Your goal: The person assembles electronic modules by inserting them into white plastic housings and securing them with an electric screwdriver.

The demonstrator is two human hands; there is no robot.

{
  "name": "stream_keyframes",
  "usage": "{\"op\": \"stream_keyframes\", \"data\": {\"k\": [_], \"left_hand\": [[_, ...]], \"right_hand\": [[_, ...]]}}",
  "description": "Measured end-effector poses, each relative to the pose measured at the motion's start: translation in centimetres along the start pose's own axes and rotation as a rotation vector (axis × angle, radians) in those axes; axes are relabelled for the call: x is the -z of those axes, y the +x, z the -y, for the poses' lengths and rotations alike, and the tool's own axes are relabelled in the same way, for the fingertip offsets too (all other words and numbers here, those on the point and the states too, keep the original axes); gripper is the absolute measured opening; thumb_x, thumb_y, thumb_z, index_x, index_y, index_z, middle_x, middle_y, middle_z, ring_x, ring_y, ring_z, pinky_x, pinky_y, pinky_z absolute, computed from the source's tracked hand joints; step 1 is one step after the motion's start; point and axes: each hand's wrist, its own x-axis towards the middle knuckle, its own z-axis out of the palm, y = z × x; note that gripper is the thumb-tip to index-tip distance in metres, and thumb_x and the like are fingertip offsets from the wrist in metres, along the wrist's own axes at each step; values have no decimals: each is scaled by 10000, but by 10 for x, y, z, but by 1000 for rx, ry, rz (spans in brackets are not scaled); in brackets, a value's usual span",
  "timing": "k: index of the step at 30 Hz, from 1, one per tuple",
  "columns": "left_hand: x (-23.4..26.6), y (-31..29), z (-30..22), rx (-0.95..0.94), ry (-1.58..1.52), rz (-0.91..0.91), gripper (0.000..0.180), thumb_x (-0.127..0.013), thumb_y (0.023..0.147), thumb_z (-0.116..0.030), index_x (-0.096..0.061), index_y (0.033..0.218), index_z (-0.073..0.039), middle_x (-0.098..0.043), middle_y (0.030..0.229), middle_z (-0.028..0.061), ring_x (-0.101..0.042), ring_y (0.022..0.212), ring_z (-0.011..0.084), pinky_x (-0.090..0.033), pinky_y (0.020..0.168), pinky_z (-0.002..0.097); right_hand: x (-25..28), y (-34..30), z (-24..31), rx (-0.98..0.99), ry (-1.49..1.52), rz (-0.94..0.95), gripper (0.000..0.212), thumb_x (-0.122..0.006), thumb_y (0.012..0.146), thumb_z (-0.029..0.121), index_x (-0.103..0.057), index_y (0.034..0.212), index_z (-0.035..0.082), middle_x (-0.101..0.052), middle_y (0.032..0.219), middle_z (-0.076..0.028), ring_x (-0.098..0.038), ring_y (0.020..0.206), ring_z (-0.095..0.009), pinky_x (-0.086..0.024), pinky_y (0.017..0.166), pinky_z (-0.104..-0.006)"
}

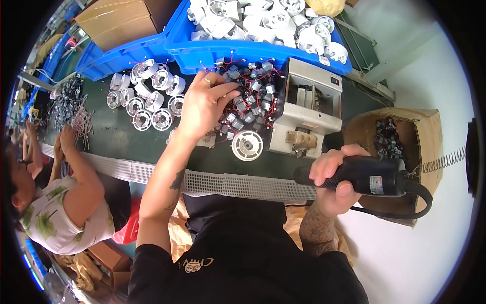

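Note:
My left hand (205, 106) is at the left edge of a heap of small silver motors (250, 101) with red wires. Its thumb and fingertips are drawn together there, and what they hold, if anything, is hidden. In my right hand (336, 180) is a black electric screwdriver (369, 176), held sideways with its nose toward the left. A coil spring (444, 161) and a black cable run from its rear end. A round white housing (247, 146) lies in front of the heap, between both hands.
A grey-white machine (310, 104) stands right of the motors. Several white housings (152, 99) sit to the left. Blue bins (263, 53) line the back, one full of white parts. A cardboard box (430, 147) with dark parts is at right. A co-worker (71, 213) works at left.

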Motion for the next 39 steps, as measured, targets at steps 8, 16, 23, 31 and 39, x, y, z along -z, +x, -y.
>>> {"op": "stream_keyframes", "data": {"k": [8, 16, 23, 31, 39], "left_hand": [[32, 16, -30, 101, -393, -54, 101, -706, 829, -93, -706, 899, -22, -663, 825, 103, -632, 756, 230, -502, 686, 319], [25, -12, -43, 25, -704, 493, 100, -659, 859, -130, -647, 884, -34, -631, 835, 77, -599, 821, 278, -482, 724, 373], [14, -15, -38, -50, -625, 457, 84, -666, 852, -124, -646, 892, -53, -628, 918, 64, -545, 933, 281, -457, 808, 381], [7, -25, -43, -34, -637, 446, 79, -673, 832, -97, -636, 891, -60, -628, 932, 72, -556, 901, 293, -467, 784, 385], [22, -41, -61, 89, -360, 251, 104, -694, 792, -48, -633, 877, -39, -593, 919, 99, -563, 897, 312, -475, 757, 395]], "right_hand": [[3, -2, 3, -23, 134, -148, 669, -817, 723, 246, -440, 1196, -40, -573, 737, -88, -555, 567, -183, -488, 531, -326], [2, 4, 4, -18, 137, -151, 681, -816, 726, 254, -432, 1202, -45, -563, 744, -100, -543, 562, -181, -475, 525, -319], [7, 5, 4, -13, 140, -140, 676, -815, 727, 255, -434, 1201, -41, -563, 749, -99, -542, 561, -185, -475, 529, -321], [12, 16, 4, 53, 140, -92, 663, -805, 754, 291, -440, 1209, -21, -566, 764, -101, -545, 584, -186, -476, 555, -332], [8, 33, -7, 163, -91, -52, 628, -631, 878, 432, -408, 1230, -37, -520, 777, -90, -498, 564, -164, -431, 524, -319]]}}
